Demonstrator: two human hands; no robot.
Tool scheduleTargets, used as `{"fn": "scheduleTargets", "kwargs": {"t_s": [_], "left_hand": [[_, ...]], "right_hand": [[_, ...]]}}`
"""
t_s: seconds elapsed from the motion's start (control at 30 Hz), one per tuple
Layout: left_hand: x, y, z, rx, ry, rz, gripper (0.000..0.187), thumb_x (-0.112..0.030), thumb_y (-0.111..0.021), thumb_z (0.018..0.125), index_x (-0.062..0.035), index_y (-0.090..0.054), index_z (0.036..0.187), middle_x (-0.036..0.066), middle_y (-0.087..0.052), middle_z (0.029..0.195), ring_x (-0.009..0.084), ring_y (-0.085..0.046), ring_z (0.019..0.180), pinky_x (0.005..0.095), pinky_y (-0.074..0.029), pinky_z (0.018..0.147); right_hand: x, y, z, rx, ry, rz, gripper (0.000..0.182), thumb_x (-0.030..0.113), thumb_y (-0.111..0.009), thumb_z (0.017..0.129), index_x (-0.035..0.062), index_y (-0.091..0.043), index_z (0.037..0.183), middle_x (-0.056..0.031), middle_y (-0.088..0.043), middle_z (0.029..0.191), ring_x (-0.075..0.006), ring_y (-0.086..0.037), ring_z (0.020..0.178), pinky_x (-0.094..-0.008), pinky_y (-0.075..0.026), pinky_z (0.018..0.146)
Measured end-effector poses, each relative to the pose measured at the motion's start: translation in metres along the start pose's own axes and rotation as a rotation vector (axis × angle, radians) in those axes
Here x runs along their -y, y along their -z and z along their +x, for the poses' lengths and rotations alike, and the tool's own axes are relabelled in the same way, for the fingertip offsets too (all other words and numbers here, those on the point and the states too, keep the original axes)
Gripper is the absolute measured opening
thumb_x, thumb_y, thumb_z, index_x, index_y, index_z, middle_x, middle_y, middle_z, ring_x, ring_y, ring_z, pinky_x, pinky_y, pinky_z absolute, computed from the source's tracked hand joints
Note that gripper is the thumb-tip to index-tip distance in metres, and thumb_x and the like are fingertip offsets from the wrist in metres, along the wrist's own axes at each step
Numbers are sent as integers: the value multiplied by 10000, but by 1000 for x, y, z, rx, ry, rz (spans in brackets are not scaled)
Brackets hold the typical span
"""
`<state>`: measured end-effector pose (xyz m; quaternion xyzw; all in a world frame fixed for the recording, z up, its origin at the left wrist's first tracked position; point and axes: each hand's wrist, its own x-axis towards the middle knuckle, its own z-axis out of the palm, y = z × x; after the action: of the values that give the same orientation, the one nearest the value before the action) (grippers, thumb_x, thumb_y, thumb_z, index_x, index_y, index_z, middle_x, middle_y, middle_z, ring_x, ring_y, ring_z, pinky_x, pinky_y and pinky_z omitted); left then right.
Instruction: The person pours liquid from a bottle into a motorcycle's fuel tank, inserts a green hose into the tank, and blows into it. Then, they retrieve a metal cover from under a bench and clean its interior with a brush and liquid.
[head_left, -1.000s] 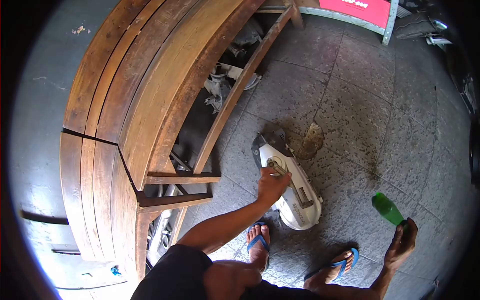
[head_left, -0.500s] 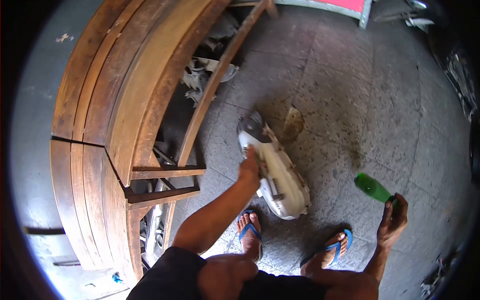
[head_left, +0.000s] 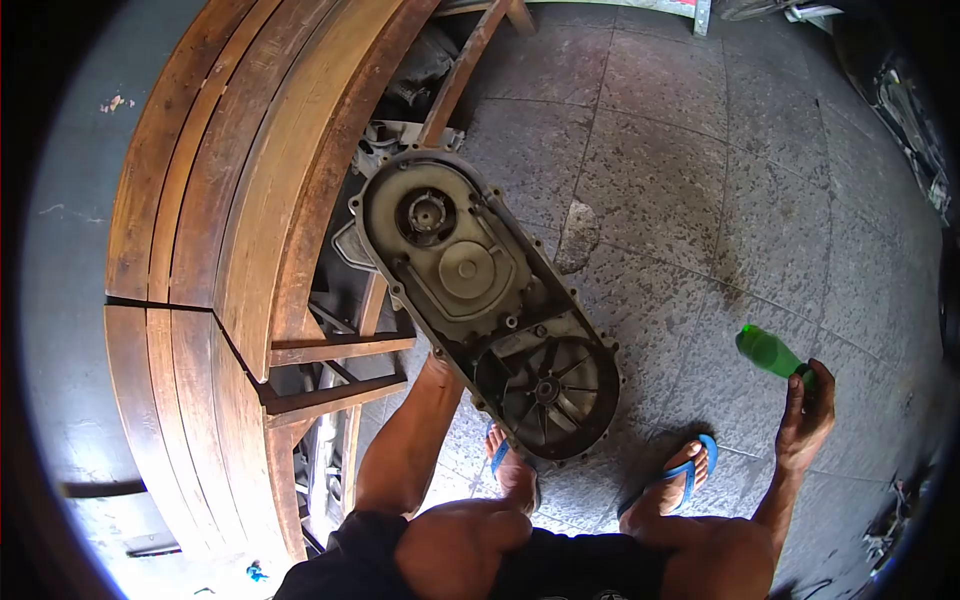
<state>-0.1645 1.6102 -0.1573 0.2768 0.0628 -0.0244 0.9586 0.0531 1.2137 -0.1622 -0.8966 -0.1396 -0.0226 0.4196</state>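
A long grey metal scooter CVT cover (head_left: 470,269) is held up in front of me, its hollow inner side facing the camera. A round hub shows at its upper end and a finned, fan-like wheel at its lower end. My left hand (head_left: 441,372) holds it from behind and below; the fingers are hidden by the cover. Off to the right, my right hand (head_left: 808,415) is closed around one end of a green plastic bottle (head_left: 768,352), which tilts up and to the left above the floor.
A slatted wooden bench (head_left: 290,180) fills the left side, with metal parts (head_left: 385,140) beneath it. Both my feet, in blue flip-flops (head_left: 690,470), stand on stained grey floor tiles (head_left: 660,160). Dark motorcycle parts (head_left: 915,140) line the right edge.
The CVT cover has been raised and turned over, so its inner side shows instead of its pale outer side. My right hand and the bottle have shifted slightly right.
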Motion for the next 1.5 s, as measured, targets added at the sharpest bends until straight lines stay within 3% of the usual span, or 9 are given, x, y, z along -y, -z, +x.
{"fn": "scheduleTargets", "kwargs": {"t_s": [0.13,0.4,0.5,0.57,0.83,1.13,1.23,1.3,1.5], "left_hand": [[-16,30,7,-430,-396,-41,539,-471,-460,979,-85,-511,1351,104,-607,1290,287,-589,1166,432,-481,1025],[-27,7,16,-793,-540,11,504,-432,-462,990,-99,-507,1366,82,-594,1325,279,-586,1163,413,-483,1005],[-48,-20,8,-496,-640,604,400,-427,-468,1001,-100,-577,1202,28,-603,976,176,-585,856,333,-498,791],[-63,-64,30,-999,-477,714,488,-470,-473,1007,-32,-642,1142,44,-644,1014,157,-589,874,318,-493,728],[-145,-213,40,-857,-49,2087,526,-428,-549,976,68,-651,1120,234,-685,955,289,-655,827,415,-503,737],[-130,-408,38,-176,61,2119,486,-420,-548,965,33,-666,1096,238,-678,843,359,-656,773,450,-511,709],[-106,-434,20,-104,88,2681,626,-546,-487,957,49,-681,943,263,-676,897,436,-659,847,493,-509,769],[-88,-463,23,290,377,2716,697,-587,-418,962,39,-694,828,249,-682,821,449,-659,830,506,-504,773],[45,-558,29,282,545,2645,701,-584,-410,966,39,-693,813,250,-677,799,450,-659,818,510,-503,758]], "right_hand": [[6,9,-4,-8,21,-29,317,197,-660,937,1,-592,1178,-82,-642,875,-131,-577,741,-284,-498,667],[6,30,-18,7,-93,-8,287,132,-691,903,-6,-605,1140,-77,-649,863,-118,-587,728,-259,-497,637],[14,49,-25,9,-182,-104,313,125,-720,863,10,-617,1136,-152,-689,916,-202,-683,788,-338,-540,672],[42,80,-31,43,-251,-166,338,189,-737,846,69,-631,1144,-148,-694,964,-266,-702,778,-372,-556,667],[135,265,-99,-150,-465,-58,327,211,-749,822,59,-607,1074,-148,-693,918,-307,-701,786,-394,-558,680],[178,484,-318,-481,-1308,-7,370,288,-697,785,52,-555,1032,-252,-683,868,-422,-671,867,-484,-523,745],[175,531,-415,-636,-1379,-3,371,275,-670,772,33,-530,1016,-263,-665,841,-447,-658,834,-495,-516,734],[169,573,-461,-637,-1475,-66,398,295,-684,762,10,-535,996,-256,-663,834,-441,-658,825,-480,-520,742],[129,678,-563,-686,-1600,-30,425,312,-702,723,-38,-585,933,-161,-647,707,-254,-655,619,-388,-520,580]]}}
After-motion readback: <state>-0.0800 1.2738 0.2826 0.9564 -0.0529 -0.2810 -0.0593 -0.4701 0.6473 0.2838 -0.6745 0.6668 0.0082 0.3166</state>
